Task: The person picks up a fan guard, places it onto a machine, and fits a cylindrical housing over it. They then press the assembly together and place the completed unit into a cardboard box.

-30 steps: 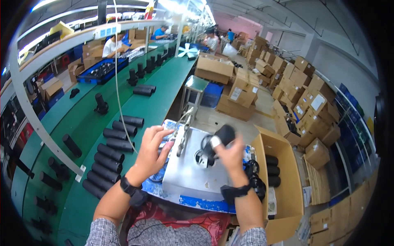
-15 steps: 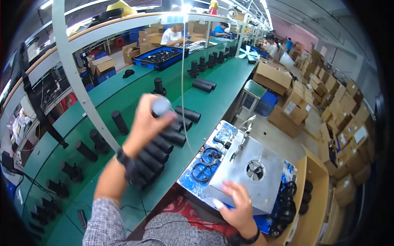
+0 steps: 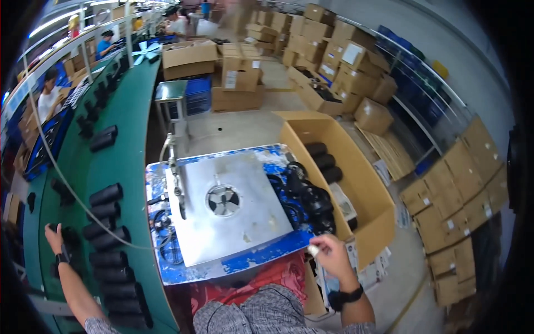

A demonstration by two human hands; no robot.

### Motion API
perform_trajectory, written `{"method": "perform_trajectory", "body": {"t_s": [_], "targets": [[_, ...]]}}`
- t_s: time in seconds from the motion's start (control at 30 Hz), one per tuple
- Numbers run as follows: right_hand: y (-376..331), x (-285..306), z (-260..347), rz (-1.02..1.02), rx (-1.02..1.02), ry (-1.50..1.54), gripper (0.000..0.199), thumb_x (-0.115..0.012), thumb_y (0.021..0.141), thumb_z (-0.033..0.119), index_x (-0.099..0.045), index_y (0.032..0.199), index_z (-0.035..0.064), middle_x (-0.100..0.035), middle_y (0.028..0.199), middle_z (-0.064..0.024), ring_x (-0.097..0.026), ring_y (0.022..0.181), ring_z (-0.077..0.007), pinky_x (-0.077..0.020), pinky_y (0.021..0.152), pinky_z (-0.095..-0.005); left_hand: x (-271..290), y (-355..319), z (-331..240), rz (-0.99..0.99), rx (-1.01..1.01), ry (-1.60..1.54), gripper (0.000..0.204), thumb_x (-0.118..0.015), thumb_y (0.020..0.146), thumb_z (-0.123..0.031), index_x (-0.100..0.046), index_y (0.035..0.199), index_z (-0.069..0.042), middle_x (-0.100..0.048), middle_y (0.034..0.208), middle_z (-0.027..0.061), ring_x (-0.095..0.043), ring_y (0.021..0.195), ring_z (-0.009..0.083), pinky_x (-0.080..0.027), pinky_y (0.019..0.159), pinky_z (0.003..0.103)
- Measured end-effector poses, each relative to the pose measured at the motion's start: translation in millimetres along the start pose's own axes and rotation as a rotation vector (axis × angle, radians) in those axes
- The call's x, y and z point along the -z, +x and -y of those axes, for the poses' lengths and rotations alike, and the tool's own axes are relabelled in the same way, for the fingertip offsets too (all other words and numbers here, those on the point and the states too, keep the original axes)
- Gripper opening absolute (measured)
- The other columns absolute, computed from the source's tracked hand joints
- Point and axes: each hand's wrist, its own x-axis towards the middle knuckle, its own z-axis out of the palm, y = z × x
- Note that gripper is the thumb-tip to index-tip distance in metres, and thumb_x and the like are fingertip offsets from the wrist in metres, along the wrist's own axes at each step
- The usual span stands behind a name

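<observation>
On the green bench at the left, my left hand (image 3: 54, 239) has its fingers and thumb around the top of a black cylinder (image 3: 69, 236), whose body is partly hidden. Just to its right lies a row of black tubes (image 3: 111, 259) on their sides. My right hand (image 3: 332, 256) hangs past the near right corner of a blue, paint-worn stand (image 3: 222, 269), fingers curled together. A white cover shows on one fingertip; whatever those fingers might hold is hidden. Close beyond that hand is a heap of black round parts (image 3: 311, 200).
A metal plate (image 3: 245, 222) with a round fan-like opening lies on the stand, beside a metal fixture (image 3: 173, 167). An open cardboard box (image 3: 367, 206) holding black tubes stands at the right. Stacked cartons (image 3: 334, 61) fill the back. Two people sit across the bench's far end.
My view has swung to the right. My left hand has brought the held cylinder from above the tubes to the bench's far side. My right hand has left the metal plate and its fingers have curled.
</observation>
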Motion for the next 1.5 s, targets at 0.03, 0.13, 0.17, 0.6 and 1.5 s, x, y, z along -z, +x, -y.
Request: {"method": "perform_trajectory", "body": {"t_s": [0.03,0.13,0.17,0.6,1.5], "targets": [[10.6,8.8,-7.4,-0.078,0.001,-0.062,0.018,-0.08,0.088,0.005,-0.076,0.106,0.0042,-0.071,0.096,-0.0072,-0.064,0.075,-0.0123,-0.0517,0.068,-0.0273,-1.3,-2.9,-4.8,-0.1,-0.003,0.094,0.068,-0.08,0.095,-0.036,-0.054,0.145,0.003,-0.058,0.14,0.0285,-0.055,0.129,0.0482,-0.046,0.108,0.052],[50.8,34.1,-21.8,-0.284,0.097,-0.343,0.031,-0.07,0.086,-0.002,-0.073,0.116,0.005,-0.072,0.108,-0.0118,-0.07,0.092,-0.0287,-0.0565,0.081,-0.037,21.7,-10.7,-38.9,-0.302,-0.072,0.181,0.062,-0.074,0.101,-0.033,-0.052,0.15,-0.002,-0.054,0.146,0.0261,-0.054,0.132,0.0462,-0.046,0.108,0.052],[63.7,40.6,-24.0,-0.359,0.182,-0.406,0.035,-0.067,0.085,-0.003,-0.072,0.119,0.0055,-0.072,0.113,-0.0139,-0.07,0.104,-0.0348,-0.0569,0.089,-0.0407,29.2,-26.8,-82.9,-0.398,-0.127,0.172,0.058,-0.07,0.104,-0.03,-0.052,0.153,-0.004,-0.052,0.148,0.0246,-0.053,0.133,0.0449,-0.047,0.107,0.051],[96.9,105.0,-19.9,0.092,0.251,-0.372,0.048,-0.069,0.087,-0.003,-0.071,0.134,0.009,-0.072,0.114,-0.0126,-0.07,0.109,-0.0239,-0.056,0.094,-0.0353,247.9,-359.5,-501.1,0.345,-0.756,-0.967,0.03,-0.069,0.092,-0.001,-0.066,0.122,-0.001,-0.064,0.119,0.0155,-0.063,0.105,0.0261,-0.05,0.093,0.037],[-12.0,-108.1,96.2,0.44,0.092,0.643,0.047,-0.068,0.103,0.008,-0.053,0.148,0.0075,-0.062,0.118,-0.0037,-0.061,0.093,-0.0084,-0.0505,0.075,-0.0238,186.2,-450.2,-508.6,1.177,0.306,-1.712,0.046,-0.077,0.097,-0.002,-0.055,0.138,0.001,-0.072,0.117,0.0106,-0.074,0.097,0.016,-0.063,0.088,0.031]]}}
